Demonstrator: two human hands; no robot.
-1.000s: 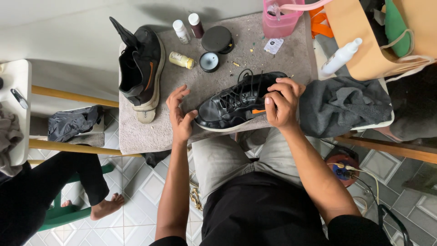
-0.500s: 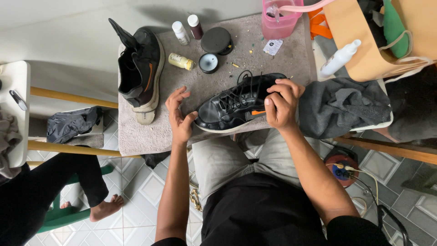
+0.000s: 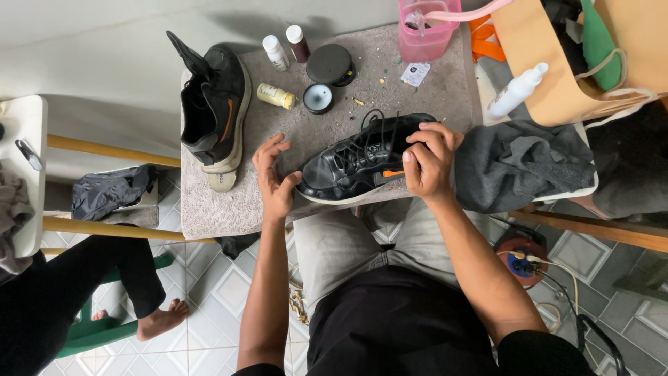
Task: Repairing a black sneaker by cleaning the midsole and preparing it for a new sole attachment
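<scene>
A black lace-up shoe point(image 3: 355, 163) with a white sole edge and an orange mark lies on its side at the near edge of a grey cloth-covered table point(image 3: 278, 132). My right hand point(image 3: 428, 163) grips its heel end. My left hand point(image 3: 275, 181) is at the toe, fingers spread, the palm against the toe tip. A second black shoe point(image 3: 216, 104) with an orange stripe stands on its side at the table's left.
Small bottles point(image 3: 276, 52), a yellow tube point(image 3: 275, 96) and round black tins point(image 3: 328, 65) stand at the far side. A pink container point(image 3: 424, 35), a white spray bottle point(image 3: 516, 89), a tan bag point(image 3: 557, 76) and grey cloth point(image 3: 518, 167) lie to the right. Another person's bare foot point(image 3: 161, 320) rests on the tiled floor.
</scene>
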